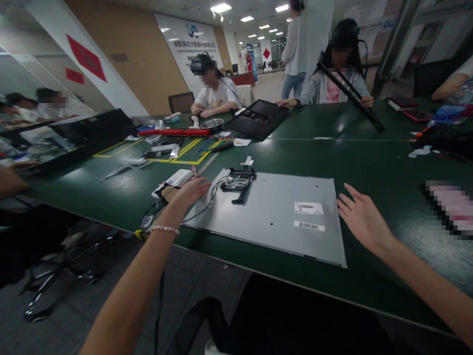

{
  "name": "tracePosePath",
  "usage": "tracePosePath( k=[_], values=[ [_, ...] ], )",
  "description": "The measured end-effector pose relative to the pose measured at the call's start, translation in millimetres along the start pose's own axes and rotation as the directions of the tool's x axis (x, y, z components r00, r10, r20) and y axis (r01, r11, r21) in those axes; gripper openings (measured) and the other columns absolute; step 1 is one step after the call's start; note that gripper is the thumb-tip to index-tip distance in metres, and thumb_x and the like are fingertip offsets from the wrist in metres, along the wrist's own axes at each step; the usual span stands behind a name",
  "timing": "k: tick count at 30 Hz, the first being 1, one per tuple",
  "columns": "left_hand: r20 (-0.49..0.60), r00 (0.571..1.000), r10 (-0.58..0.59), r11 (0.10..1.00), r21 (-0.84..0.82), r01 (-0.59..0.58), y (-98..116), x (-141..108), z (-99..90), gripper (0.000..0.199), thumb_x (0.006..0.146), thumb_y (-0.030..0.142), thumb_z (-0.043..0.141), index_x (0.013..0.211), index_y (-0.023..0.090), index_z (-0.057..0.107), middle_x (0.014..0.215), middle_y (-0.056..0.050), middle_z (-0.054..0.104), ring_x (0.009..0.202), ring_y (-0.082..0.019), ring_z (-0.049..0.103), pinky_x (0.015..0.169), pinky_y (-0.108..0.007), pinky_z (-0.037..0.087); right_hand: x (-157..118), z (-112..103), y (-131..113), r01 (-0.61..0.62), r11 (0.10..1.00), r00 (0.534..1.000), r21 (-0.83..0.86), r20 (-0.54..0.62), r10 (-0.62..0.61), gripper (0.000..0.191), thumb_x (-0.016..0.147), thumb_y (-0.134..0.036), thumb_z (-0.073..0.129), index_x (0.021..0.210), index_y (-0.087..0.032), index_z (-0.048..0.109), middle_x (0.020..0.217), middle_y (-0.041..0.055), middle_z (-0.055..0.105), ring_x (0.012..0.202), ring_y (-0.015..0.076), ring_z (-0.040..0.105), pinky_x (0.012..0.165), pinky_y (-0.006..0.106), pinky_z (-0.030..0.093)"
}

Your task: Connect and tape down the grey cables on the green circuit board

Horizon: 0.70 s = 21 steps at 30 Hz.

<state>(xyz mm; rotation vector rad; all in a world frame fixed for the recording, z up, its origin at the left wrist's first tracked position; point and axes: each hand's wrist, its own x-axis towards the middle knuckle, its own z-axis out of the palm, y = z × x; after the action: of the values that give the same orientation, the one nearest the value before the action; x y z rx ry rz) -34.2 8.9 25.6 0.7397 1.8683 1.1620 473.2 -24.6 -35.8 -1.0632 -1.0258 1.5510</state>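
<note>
A flat silver metal panel (281,212) with two white labels lies on the green table near its front edge. On the panel's back left part sits a green circuit board in a black frame (238,183), with grey cables (213,194) running off to the left. My left hand (194,190), a beaded bracelet on its wrist, is at the panel's left side, fingers extended and holding nothing. At the panel's right edge my right hand (360,212) is held with its fingers apart and nothing in it. A white device (177,181) lies just beyond my left hand.
Across the green table (369,158), a black casing (258,118) and a red strip (173,132) lie among small parts. One person (218,93) sits opposite; another (340,88) holds a long black frame (349,91). A pink phone-like object (451,204) is at right.
</note>
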Motion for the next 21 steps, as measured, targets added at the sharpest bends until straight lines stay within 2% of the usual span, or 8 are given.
tracePosePath(
  k=[8,14,18,21],
  values=[
    [-0.035,0.999,-0.036,0.995,-0.094,0.032,-6,-14,20.6,0.016,0.085,0.020,0.055,0.100,0.017,0.061,0.095,-0.011,0.069,0.109,-0.023,0.062,0.095,-0.035,0.047,-15,-20,-7,-0.007,0.996,0.986,0.092,-0.168,0.022,0.060,0.085,-0.055,0.044,0.142,-0.039,0.038,0.148,0.0031,0.045,0.135,0.0240,0.042,0.113,0.046,0.030],
    [0.035,0.999,-0.027,0.992,-0.125,0.031,-16,-27,34.5,0.013,0.083,0.025,0.059,0.093,0.018,0.063,0.100,-0.012,0.069,0.110,-0.022,0.062,0.101,-0.033,0.043,-25,-34,-15,-0.003,0.993,0.955,0.118,-0.296,0.038,0.054,0.081,-0.053,0.052,0.133,-0.040,0.048,0.140,-0.0001,0.054,0.132,0.0231,0.047,0.112,0.042,0.034],
    [0.101,0.995,0.020,0.991,-0.134,-0.006,-22,-40,44.5,0.018,0.082,0.029,0.060,0.096,0.019,0.063,0.107,-0.012,0.069,0.114,-0.022,0.060,0.104,-0.033,0.041,-28,-54,-17,-0.018,0.998,0.942,0.065,-0.334,0.039,0.056,0.078,-0.053,0.054,0.133,-0.039,0.049,0.143,0.0013,0.051,0.132,0.0245,0.046,0.113,0.041,0.033],
    [0.145,0.987,0.072,0.990,-0.132,-0.053,-25,-54,53.2,0.025,0.080,0.029,0.062,0.103,0.019,0.062,0.113,-0.012,0.067,0.118,-0.022,0.058,0.104,-0.034,0.040,-32,-67,-18,-0.028,0.999,0.937,-0.030,-0.348,0.016,0.061,0.080,-0.054,0.052,0.138,-0.036,0.045,0.148,0.0060,0.045,0.134,0.0272,0.044,0.113,0.042,0.033]
  ],
)
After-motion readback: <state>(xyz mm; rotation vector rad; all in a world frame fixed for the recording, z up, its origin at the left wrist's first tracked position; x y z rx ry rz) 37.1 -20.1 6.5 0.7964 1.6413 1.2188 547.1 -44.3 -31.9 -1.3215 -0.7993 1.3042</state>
